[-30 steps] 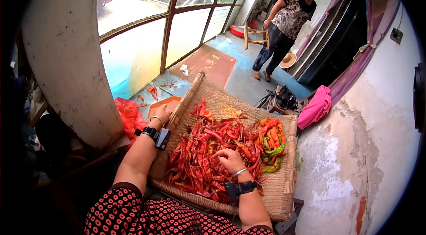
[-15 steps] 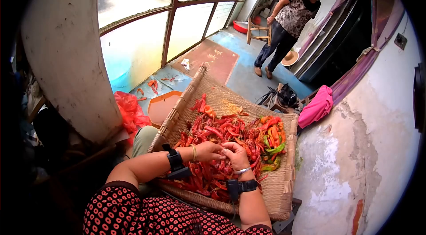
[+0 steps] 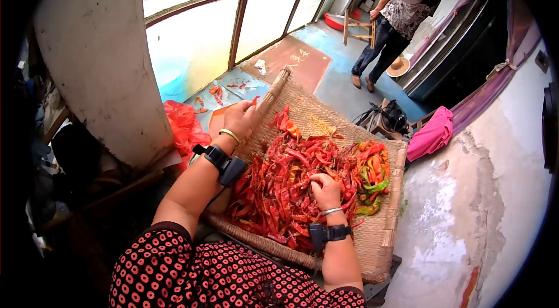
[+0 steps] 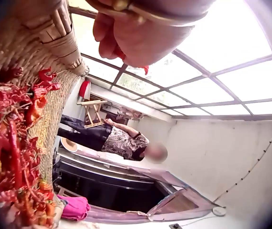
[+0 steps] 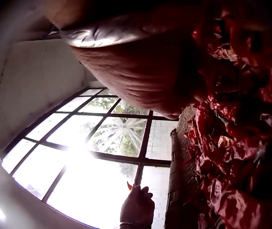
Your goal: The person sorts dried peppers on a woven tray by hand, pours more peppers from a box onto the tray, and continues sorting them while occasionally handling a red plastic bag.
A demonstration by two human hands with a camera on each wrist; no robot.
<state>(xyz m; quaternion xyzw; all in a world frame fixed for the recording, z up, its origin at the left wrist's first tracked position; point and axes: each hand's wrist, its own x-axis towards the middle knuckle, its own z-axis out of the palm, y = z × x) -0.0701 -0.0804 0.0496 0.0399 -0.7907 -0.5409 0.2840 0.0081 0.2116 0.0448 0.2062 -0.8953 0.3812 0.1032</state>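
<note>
My left hand is raised at the left rim of a shallow woven basket. It pinches a red chili pepper, whose tip pokes out past the fingers; the left wrist view shows red at the fingertips too. A heap of wrinkled red chili peppers fills the middle of the basket. Over the heap's right part is my right hand, its fingers curled, with fingertips right at the peppers. I cannot tell whether it grips one, as shadow covers the fingers in the right wrist view. Green and orange peppers lie at the right.
Beyond the left rim lie a red plastic bag and an orange-edged tray, partly hidden by my left hand. Loose peppers are scattered on the floor. Farther back a person stands holding a wooden stool. A pink cloth hangs at right.
My left hand came in from the left rim to meet the right hand over the heap, then went back out to the rim with a chili pepper. My right hand stayed over the heap.
</note>
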